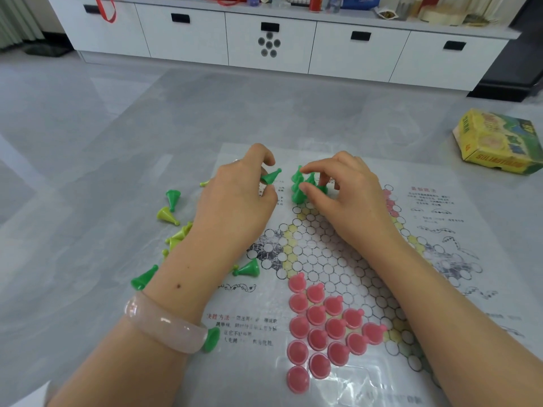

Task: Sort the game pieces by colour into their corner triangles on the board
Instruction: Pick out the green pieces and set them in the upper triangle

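Observation:
A paper game board (332,259) printed with a star of circles lies on the grey floor. Several pink pieces (320,324) stand packed in the near triangle. At the far triangle a few green cone pieces (298,186) stand upright. My right hand (343,192) hovers over them, thumb and forefinger pinching one green piece. My left hand (238,198) holds another green piece (271,176) tilted sideways, just left of that cluster. Loose green pieces (248,268) and yellow-green pieces (167,214) lie on the floor and board edge under and left of my left arm.
A yellow game box (499,142) sits on the floor at the right. A white cabinet (264,39) with drawers runs along the back. Grey floor surrounds the board. A pale bangle (164,324) is on my left wrist.

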Demonstrator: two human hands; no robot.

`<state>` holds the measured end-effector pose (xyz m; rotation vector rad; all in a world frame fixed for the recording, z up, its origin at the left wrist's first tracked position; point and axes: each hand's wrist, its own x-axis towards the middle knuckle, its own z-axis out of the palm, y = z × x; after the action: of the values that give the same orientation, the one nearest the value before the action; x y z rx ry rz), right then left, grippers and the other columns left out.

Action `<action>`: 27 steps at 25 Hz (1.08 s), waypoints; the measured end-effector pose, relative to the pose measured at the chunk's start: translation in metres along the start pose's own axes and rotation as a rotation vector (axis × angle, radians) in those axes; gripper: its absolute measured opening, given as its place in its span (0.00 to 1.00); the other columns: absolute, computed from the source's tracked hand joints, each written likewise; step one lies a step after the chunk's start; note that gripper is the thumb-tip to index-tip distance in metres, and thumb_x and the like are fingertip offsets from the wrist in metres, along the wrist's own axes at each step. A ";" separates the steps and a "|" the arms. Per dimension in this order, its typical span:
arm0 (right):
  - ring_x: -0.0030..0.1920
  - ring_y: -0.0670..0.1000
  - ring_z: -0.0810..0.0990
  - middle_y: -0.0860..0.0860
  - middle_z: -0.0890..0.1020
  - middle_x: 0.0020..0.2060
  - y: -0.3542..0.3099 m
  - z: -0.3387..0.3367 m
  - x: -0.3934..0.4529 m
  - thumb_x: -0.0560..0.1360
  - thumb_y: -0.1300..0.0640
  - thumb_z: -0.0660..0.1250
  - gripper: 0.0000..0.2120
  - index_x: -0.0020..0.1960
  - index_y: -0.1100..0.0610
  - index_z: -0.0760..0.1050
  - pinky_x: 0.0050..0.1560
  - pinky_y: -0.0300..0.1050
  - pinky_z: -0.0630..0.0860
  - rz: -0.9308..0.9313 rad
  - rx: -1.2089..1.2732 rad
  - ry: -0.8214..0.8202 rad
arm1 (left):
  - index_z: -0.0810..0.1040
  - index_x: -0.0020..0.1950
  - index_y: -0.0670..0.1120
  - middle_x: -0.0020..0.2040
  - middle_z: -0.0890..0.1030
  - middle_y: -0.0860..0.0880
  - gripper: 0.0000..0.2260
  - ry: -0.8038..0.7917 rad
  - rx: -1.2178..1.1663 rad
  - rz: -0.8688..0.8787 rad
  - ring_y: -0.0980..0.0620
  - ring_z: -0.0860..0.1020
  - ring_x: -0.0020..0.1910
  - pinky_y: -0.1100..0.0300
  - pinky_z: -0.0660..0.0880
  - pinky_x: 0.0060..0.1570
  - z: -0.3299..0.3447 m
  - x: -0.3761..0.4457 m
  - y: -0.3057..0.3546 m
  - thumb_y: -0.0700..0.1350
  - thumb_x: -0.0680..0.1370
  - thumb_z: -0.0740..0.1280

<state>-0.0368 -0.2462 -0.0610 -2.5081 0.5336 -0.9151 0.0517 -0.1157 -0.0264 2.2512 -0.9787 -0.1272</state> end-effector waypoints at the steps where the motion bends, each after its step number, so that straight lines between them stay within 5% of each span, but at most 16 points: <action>1: 0.41 0.42 0.70 0.44 0.72 0.37 -0.002 -0.001 0.000 0.72 0.54 0.67 0.09 0.52 0.53 0.79 0.41 0.31 0.63 -0.010 0.037 0.028 | 0.68 0.58 0.50 0.57 0.78 0.51 0.12 -0.002 -0.037 0.011 0.51 0.72 0.45 0.60 0.68 0.40 0.000 0.000 0.000 0.41 0.76 0.61; 4: 0.38 0.35 0.69 0.38 0.69 0.36 -0.004 -0.002 -0.002 0.74 0.51 0.64 0.12 0.54 0.54 0.78 0.41 0.27 0.62 -0.063 0.093 0.052 | 0.66 0.54 0.51 0.57 0.79 0.51 0.11 -0.024 -0.143 0.043 0.54 0.74 0.42 0.69 0.68 0.35 0.000 -0.001 0.000 0.39 0.76 0.63; 9: 0.38 0.35 0.68 0.43 0.73 0.37 -0.003 -0.002 -0.002 0.74 0.53 0.64 0.10 0.50 0.56 0.80 0.40 0.27 0.63 -0.129 0.137 0.064 | 0.64 0.50 0.51 0.55 0.80 0.51 0.09 -0.086 -0.192 0.106 0.58 0.76 0.38 0.78 0.67 0.35 0.002 -0.003 0.002 0.40 0.76 0.63; 18: 0.37 0.36 0.72 0.47 0.77 0.39 -0.006 -0.006 -0.005 0.72 0.58 0.67 0.05 0.47 0.57 0.80 0.37 0.27 0.67 -0.155 0.220 0.024 | 0.63 0.51 0.51 0.55 0.80 0.51 0.09 -0.119 -0.072 0.193 0.49 0.77 0.38 0.65 0.69 0.35 0.003 -0.004 0.002 0.43 0.77 0.63; 23: 0.37 0.39 0.74 0.44 0.77 0.38 0.001 -0.018 -0.005 0.74 0.60 0.66 0.03 0.45 0.52 0.76 0.40 0.30 0.72 0.134 0.228 0.231 | 0.67 0.60 0.46 0.58 0.75 0.50 0.12 0.062 0.089 0.135 0.52 0.71 0.56 0.65 0.61 0.46 0.000 0.004 -0.009 0.41 0.77 0.59; 27: 0.37 0.37 0.77 0.41 0.79 0.37 0.019 -0.037 -0.003 0.74 0.58 0.66 0.03 0.44 0.51 0.76 0.39 0.30 0.75 0.313 0.251 0.148 | 0.68 0.58 0.43 0.57 0.72 0.46 0.14 0.092 0.120 0.082 0.50 0.65 0.51 0.65 0.54 0.40 -0.001 0.007 -0.012 0.33 0.73 0.58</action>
<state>-0.0678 -0.2701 -0.0469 -2.0718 0.7804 -0.9802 0.0641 -0.1137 -0.0316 2.2990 -1.0523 0.0724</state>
